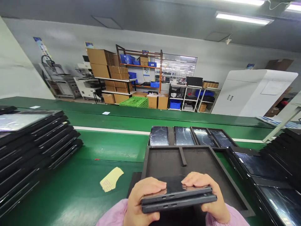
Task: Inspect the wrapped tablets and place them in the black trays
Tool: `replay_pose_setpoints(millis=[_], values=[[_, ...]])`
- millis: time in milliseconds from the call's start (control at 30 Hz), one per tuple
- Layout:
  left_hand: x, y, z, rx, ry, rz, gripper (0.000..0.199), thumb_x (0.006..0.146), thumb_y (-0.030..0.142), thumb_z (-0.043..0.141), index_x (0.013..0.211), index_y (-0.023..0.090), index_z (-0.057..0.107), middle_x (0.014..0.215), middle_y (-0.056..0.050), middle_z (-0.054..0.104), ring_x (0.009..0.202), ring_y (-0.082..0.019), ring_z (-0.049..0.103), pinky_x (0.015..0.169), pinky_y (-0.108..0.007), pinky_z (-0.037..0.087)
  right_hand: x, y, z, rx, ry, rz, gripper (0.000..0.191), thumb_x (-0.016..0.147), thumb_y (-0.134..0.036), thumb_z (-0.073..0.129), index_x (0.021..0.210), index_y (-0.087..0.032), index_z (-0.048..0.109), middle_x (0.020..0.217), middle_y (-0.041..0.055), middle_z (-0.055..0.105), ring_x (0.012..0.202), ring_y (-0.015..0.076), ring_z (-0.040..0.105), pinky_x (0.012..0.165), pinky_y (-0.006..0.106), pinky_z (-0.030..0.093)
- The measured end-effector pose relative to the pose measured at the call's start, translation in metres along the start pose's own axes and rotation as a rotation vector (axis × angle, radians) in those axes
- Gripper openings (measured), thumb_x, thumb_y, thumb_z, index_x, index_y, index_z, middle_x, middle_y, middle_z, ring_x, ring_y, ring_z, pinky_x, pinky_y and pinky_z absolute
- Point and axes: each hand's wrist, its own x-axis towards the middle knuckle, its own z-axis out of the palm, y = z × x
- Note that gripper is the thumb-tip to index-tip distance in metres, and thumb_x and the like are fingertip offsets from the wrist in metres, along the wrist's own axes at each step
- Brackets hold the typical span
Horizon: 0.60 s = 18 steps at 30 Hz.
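Two black tablets [178, 202], one lying on the other, are held level between my two hands. My left hand [143, 199] grips their left end, thumb side on top and fingers curling below. My right hand [208, 193] is closed round the right end, with fingertips over the dark glass. Port cut-outs show along the edges facing me. Beneath and beyond them lies a black foam tray [162, 160] with a short divider. Its near part is hidden behind the hands and tablets.
Several tablets in trays [184, 136] lie beyond the foam tray. Stacked black trays [35, 147] stand at left, and more trays with tablets [277, 194] at right. A torn yellow note [111, 179] lies on the green bench [113, 147]. Shelves [115, 79] stand behind.
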Motion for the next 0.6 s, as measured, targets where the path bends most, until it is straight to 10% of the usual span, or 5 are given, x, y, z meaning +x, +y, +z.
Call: replay_pose_setpoints(millis=[433,600], values=[[0.012,-0.006,-0.001,-0.028,0.011,-0.111,0.037,0.069,0.055,0.066,0.092,0.027,0.068,0.084,-0.008,0.073,0.080,-0.026,0.066,0.074,-0.038,0.052,0.012,0.003,-0.007,0.057,0.000,-0.008,0.033,0.073,-0.052,0.066,0.097,-0.030,0.061,0.085,0.0045,0.068,0.084,0.0264,0.064,0.073,0.045,0.052],[0.014,-0.044,-0.005,0.056,0.115,-0.266,0.052,0.069,0.067,0.056,0.086,0.019,0.067,0.081,-0.009,0.069,0.077,-0.025,0.062,0.073,-0.035,0.049,0.008,0.045,-0.016,-0.234,0.038,0.311,0.039,0.068,-0.048,0.071,0.096,-0.022,0.064,0.100,0.0101,0.066,0.095,0.0276,0.062,0.085,0.045,0.049]])
